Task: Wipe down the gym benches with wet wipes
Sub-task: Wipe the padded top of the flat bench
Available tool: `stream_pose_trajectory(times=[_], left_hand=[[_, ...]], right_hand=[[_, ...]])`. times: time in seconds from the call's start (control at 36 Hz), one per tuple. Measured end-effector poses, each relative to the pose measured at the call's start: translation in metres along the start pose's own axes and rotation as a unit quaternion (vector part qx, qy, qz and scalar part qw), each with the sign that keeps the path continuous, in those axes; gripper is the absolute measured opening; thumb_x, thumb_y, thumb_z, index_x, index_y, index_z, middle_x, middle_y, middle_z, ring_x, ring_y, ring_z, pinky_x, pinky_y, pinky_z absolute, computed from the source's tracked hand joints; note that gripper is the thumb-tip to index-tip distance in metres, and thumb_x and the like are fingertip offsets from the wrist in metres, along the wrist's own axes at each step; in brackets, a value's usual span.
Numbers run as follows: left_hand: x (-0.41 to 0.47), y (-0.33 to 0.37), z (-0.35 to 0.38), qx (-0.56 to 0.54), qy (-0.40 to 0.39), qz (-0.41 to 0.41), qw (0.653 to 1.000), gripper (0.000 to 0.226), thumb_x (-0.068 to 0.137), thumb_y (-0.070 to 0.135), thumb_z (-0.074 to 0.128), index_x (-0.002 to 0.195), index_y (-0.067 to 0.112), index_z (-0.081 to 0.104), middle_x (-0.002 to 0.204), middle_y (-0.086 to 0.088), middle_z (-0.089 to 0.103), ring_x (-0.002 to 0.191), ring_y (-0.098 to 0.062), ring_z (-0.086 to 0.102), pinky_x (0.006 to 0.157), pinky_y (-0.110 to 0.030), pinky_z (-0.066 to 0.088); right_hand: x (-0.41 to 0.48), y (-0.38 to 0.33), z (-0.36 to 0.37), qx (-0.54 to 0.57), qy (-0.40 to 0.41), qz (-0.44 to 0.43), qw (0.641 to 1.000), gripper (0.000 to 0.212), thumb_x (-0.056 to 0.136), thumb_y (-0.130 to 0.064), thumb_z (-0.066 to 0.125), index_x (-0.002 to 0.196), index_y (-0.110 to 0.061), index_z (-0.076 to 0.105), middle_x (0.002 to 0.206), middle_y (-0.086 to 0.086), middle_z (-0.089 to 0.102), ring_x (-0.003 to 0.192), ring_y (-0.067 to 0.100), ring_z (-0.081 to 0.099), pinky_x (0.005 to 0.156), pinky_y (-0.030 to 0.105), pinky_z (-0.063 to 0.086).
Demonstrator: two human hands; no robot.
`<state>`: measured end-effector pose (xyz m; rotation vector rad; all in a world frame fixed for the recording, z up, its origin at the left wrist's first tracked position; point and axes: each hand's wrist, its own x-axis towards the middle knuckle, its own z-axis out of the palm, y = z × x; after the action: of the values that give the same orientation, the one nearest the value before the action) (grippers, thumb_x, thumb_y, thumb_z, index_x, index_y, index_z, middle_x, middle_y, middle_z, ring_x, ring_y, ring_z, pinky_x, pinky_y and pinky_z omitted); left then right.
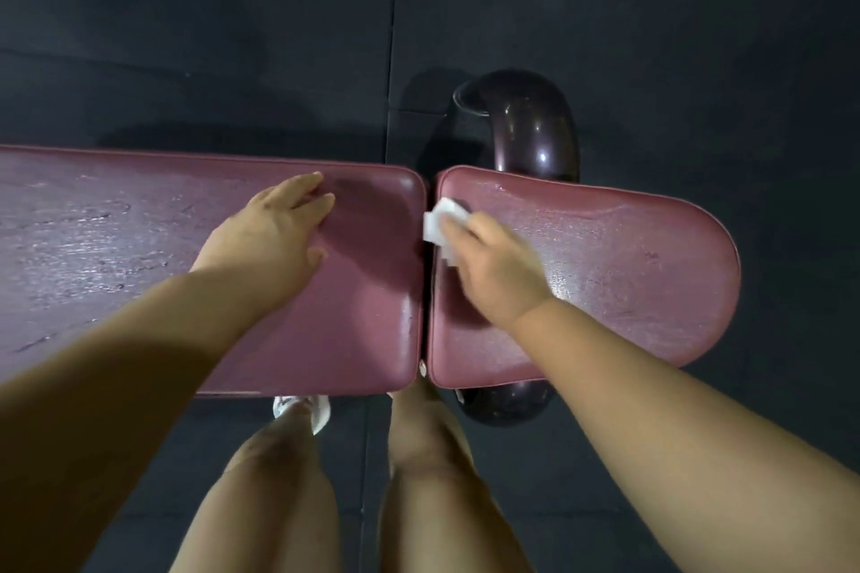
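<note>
While the person stands at the near edge, the view looks straight down.
Legs: two bare knees in the foreground, a white shoe (302,409) on the dark floor (186,37) under the near edge.
Left hand (274,228): laid flat on the long pad (116,237), fingers straight and released, grasping nothing.
Right hand (493,270): on the short rounded pad (628,270), fingers curled over the white wet wipe (440,223) and pressing it down.
Wet wipe: on the short pad's left end, just beside the gap between the two pads.
Tabletop: maroon padding in two parts, streaked with a wet sheen.
Frame (535,126): glossy dark curved tube beyond the short pad, showing again below it.
</note>
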<state>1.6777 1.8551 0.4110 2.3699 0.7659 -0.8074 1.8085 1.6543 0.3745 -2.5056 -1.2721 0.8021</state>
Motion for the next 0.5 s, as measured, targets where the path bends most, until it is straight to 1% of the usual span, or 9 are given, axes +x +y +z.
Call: stream_pose_trajectory(times=[0.03, 0.08, 0.17, 0.22, 0.28, 0.33, 0.39, 0.44, 0.5], left_hand=[[-0.003, -0.009, 0.001, -0.002, 0.007, -0.006, 1.0, 0.061, 0.086, 0.024, 0.062, 0.143, 0.026, 0.037, 0.154, 0.013, 0.019, 0.138, -0.015, 0.023, 0.105, -0.041, 0.037], [-0.008, -0.029, 0.002, 0.0, 0.014, -0.011, 1.0, 0.063, 0.085, 0.022, 0.065, 0.142, 0.023, 0.039, 0.154, 0.009, 0.021, 0.139, -0.017, 0.021, 0.106, -0.043, 0.037], [-0.015, -0.057, 0.003, 0.006, 0.022, -0.01, 1.0, 0.066, 0.082, 0.018, 0.068, 0.142, 0.018, 0.04, 0.155, 0.002, 0.02, 0.142, -0.023, 0.017, 0.108, -0.047, 0.034], [-0.017, -0.073, 0.001, 0.014, 0.019, -0.013, 1.0, 0.07, 0.082, 0.019, 0.068, 0.144, 0.018, 0.036, 0.157, 0.004, 0.014, 0.144, -0.023, 0.01, 0.111, -0.047, 0.031], [-0.018, -0.088, -0.003, 0.031, 0.004, -0.01, 0.999, 0.074, 0.084, 0.023, 0.067, 0.147, 0.022, 0.029, 0.157, 0.011, 0.006, 0.144, -0.02, 0.004, 0.112, -0.046, 0.029], [-0.018, -0.1, -0.007, 0.058, -0.009, 0.015, 0.998, 0.074, 0.087, 0.027, 0.063, 0.148, 0.027, 0.023, 0.157, 0.016, 0.0, 0.144, -0.016, 0.003, 0.113, -0.042, 0.027], [-0.017, -0.107, -0.014, 0.067, -0.008, 0.03, 0.997, 0.069, 0.089, 0.028, 0.06, 0.148, 0.031, 0.023, 0.156, 0.018, 0.0, 0.144, -0.011, 0.006, 0.112, -0.038, 0.027], [-0.015, -0.115, -0.021, 0.057, -0.015, 0.026, 0.998, 0.066, 0.091, 0.026, 0.057, 0.147, 0.035, 0.023, 0.155, 0.022, -0.001, 0.143, -0.007, 0.011, 0.108, -0.036, 0.032], [-0.015, -0.122, -0.025, 0.055, -0.027, 0.039, 0.997, 0.067, 0.091, 0.026, 0.057, 0.147, 0.037, 0.02, 0.154, 0.026, -0.006, 0.143, -0.003, 0.01, 0.105, -0.036, 0.037]], right_hand=[[-0.003, 0.008, -0.002, -0.032, 0.002, 0.028, 0.999, 0.033, 0.096, -0.019, 0.039, 0.122, -0.019, 0.06, 0.106, 0.006, 0.057, 0.09, 0.028, 0.055, 0.067, 0.029, 0.035], [-0.004, 0.013, -0.008, -0.005, 0.059, 0.108, 0.992, 0.031, 0.097, -0.026, 0.035, 0.115, -0.023, 0.06, 0.102, 0.008, 0.054, 0.088, 0.029, 0.052, 0.069, 0.032, 0.037], [0.01, 0.005, -0.008, 0.0, 0.134, 0.213, 0.968, 0.037, 0.091, -0.012, 0.041, 0.125, -0.011, 0.057, 0.101, 0.016, 0.053, 0.083, 0.034, 0.053, 0.07, 0.038, 0.045], [0.026, -0.007, -0.004, 0.012, 0.144, 0.281, 0.949, 0.034, 0.094, -0.011, 0.042, 0.125, -0.009, 0.056, 0.112, 0.015, 0.053, 0.094, 0.032, 0.054, 0.075, 0.032, 0.041], [0.043, -0.024, 0.003, 0.021, 0.162, 0.31, 0.937, 0.033, 0.095, -0.012, 0.041, 0.125, -0.008, 0.056, 0.118, 0.015, 0.053, 0.102, 0.029, 0.053, 0.074, 0.025, 0.034], [0.06, -0.049, 0.014, -0.002, 0.164, 0.288, 0.943, 0.034, 0.097, -0.013, 0.04, 0.126, -0.008, 0.056, 0.12, 0.014, 0.052, 0.104, 0.028, 0.052, 0.075, 0.022, 0.033], [0.073, -0.077, 0.025, 0.0, 0.162, 0.253, 0.954, 0.034, 0.097, -0.015, 0.041, 0.126, -0.011, 0.056, 0.12, 0.012, 0.052, 0.103, 0.027, 0.053, 0.081, 0.026, 0.038], [0.082, -0.107, 0.039, 0.008, 0.149, 0.19, 0.97, 0.033, 0.095, -0.016, 0.043, 0.124, -0.013, 0.058, 0.118, 0.011, 0.053, 0.104, 0.028, 0.052, 0.083, 0.03, 0.038], [0.083, -0.141, 0.053, 0.051, 0.093, 0.11, 0.988, 0.029, 0.095, -0.018, 0.045, 0.12, -0.017, 0.058, 0.116, 0.008, 0.056, 0.102, 0.028, 0.053, 0.078, 0.028, 0.038]])
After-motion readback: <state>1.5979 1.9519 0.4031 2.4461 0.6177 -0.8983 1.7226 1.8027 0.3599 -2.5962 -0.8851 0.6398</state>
